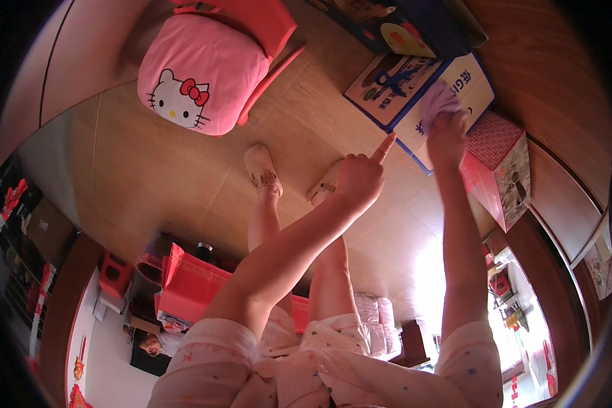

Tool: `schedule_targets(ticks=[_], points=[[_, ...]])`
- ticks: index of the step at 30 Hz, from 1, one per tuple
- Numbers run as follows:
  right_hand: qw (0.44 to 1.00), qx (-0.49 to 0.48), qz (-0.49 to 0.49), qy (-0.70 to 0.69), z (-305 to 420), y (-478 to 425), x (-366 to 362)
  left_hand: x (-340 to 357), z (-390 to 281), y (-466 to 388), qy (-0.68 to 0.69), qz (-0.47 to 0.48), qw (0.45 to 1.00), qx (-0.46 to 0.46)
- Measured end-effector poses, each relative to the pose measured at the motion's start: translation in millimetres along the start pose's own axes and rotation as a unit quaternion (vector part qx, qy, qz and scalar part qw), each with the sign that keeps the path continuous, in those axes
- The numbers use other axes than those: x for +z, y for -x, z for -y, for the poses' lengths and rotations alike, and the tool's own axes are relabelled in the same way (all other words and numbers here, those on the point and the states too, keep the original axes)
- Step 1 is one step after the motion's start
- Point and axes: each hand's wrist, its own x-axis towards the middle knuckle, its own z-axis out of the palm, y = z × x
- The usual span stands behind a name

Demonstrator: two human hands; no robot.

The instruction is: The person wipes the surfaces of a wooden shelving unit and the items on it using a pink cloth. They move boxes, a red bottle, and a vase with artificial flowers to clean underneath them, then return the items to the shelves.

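Note:
My right hand (446, 140) grips a crumpled purple cloth (440, 102) against the pale top of a cardboard box (472, 86) with blue edges and printed writing. Part of that top is covered by the cloth and hand, and the hand is slightly blurred. My left hand (362, 178) holds nothing. Its index finger points out to the box's near corner while the other fingers are curled in; whether the fingertip touches the corner I cannot tell.
Behind the box stands a dark printed carton (408, 25). A pink-and-red patterned box (494, 163) sits at its right, beside wooden panelling (556, 66). A red chair (270, 25) carries a pink Hello Kitty cushion (204, 76). My slippered feet rest on the tan floor (173, 173).

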Motion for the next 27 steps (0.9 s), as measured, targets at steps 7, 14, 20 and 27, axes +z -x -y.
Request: schedule_targets(ticks=[7,14,20,27], points=[[0.948,0.278,0.09,-0.126,-26,-90,-5,-9,10,-3,-0.03,0.018,0.998,0.049],[0.942,0.149,0.084,-0.289,51,10,-46,1,10,-3,-0.028,0.005,0.999,0.023],[0.97,0.13,0.06,-0.198,10,-18,-5,-20,4,-7,0.013,0.053,0.998,0.015],[0.946,0.277,0.019,-0.167,18,-61,-3,-45,41,-75,0.609,-0.099,0.773,-0.149]])
